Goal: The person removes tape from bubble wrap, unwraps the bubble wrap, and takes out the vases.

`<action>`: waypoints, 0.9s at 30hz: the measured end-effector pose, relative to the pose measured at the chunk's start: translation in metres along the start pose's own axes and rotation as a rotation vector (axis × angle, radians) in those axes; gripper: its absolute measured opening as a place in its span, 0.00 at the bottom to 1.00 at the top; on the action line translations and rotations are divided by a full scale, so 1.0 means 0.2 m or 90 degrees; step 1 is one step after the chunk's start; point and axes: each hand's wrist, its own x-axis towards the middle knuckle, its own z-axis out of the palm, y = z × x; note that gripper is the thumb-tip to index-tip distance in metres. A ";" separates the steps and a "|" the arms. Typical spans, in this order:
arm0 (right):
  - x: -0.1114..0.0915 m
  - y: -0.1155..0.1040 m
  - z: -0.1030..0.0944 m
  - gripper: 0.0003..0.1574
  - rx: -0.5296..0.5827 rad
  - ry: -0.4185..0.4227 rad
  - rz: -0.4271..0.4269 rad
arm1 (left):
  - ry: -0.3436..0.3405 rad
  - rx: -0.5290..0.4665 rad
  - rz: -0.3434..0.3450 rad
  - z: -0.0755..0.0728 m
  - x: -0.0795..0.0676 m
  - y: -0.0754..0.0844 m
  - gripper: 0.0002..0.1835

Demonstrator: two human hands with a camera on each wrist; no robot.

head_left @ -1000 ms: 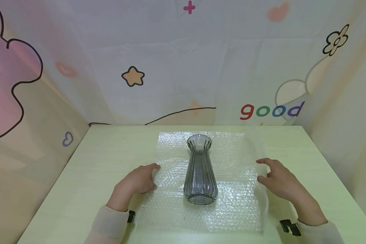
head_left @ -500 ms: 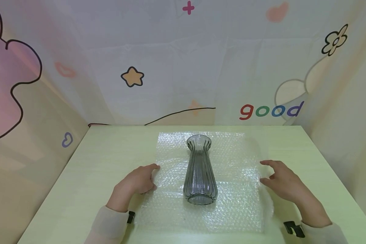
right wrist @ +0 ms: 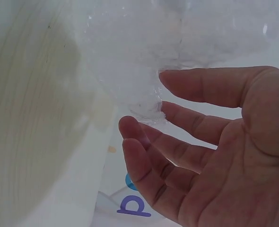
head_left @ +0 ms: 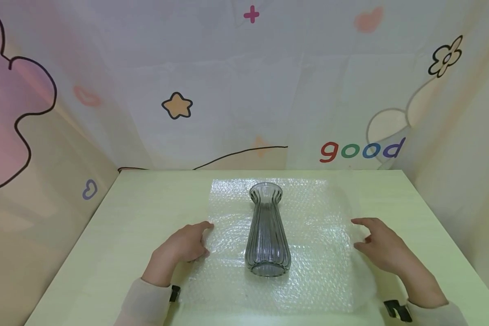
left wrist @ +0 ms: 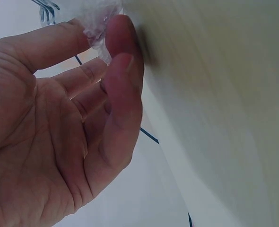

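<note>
Glass vase between both hands

The vase lies on bubble wrap over the table, left hand to its left, right hand to its right.

1 vase, 2 hands

One word can be read: "good", in red, green, blue and purple letters on the cloth behind the table, just above the right part of its back edge. High above that edge's middle, the cloth bears a pink plus sign. The right wrist view shows the purple d sideways.
</note>
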 end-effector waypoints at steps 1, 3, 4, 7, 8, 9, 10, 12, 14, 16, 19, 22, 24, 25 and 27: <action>0.00 0.00 0.00 0.37 0.000 -0.001 0.000 | 0.000 0.001 -0.001 0.00 0.00 0.00 0.38; 0.00 0.01 0.00 0.37 0.000 -0.004 0.000 | -0.002 0.002 -0.004 0.00 0.00 0.00 0.38; 0.00 0.01 0.00 0.37 0.002 -0.005 0.001 | -0.002 0.002 -0.004 0.01 0.00 0.00 0.38; -0.01 0.02 0.00 0.38 0.006 -0.010 0.007 | -0.001 0.003 -0.004 0.01 0.00 0.00 0.38; -0.01 0.02 0.00 0.38 0.006 -0.011 0.009 | 0.000 0.004 -0.003 0.01 0.00 0.00 0.38; 0.00 0.02 0.00 0.38 0.006 -0.012 0.013 | 0.001 0.006 -0.002 0.01 0.00 -0.01 0.38; 0.00 0.02 0.00 0.38 0.005 -0.014 0.015 | 0.002 0.008 0.000 0.01 0.00 -0.01 0.38; 0.00 0.03 0.00 0.38 0.003 -0.015 0.019 | 0.003 0.011 0.002 0.01 0.00 -0.01 0.38; 0.00 0.03 0.00 0.38 0.001 -0.016 0.020 | 0.003 0.014 0.003 0.01 0.00 -0.01 0.38; 0.00 0.03 -0.01 0.37 0.000 -0.019 0.020 | 0.001 0.013 0.003 0.01 0.00 -0.01 0.38; 0.00 0.04 -0.01 0.36 0.001 -0.026 0.020 | -0.001 0.010 0.001 0.01 0.00 -0.01 0.38; -0.01 0.05 -0.01 0.34 0.001 -0.028 0.017 | -0.001 0.009 -0.003 0.01 0.00 -0.01 0.38; -0.01 0.05 -0.01 0.34 -0.003 -0.024 0.011 | 0.000 0.011 -0.003 0.01 0.01 0.00 0.38; -0.01 0.06 -0.01 0.34 -0.005 -0.023 0.008 | 0.000 0.012 -0.003 0.01 0.01 0.00 0.38; -0.01 0.06 -0.01 0.33 -0.011 -0.023 0.006 | 0.002 0.013 -0.003 0.00 0.01 0.00 0.38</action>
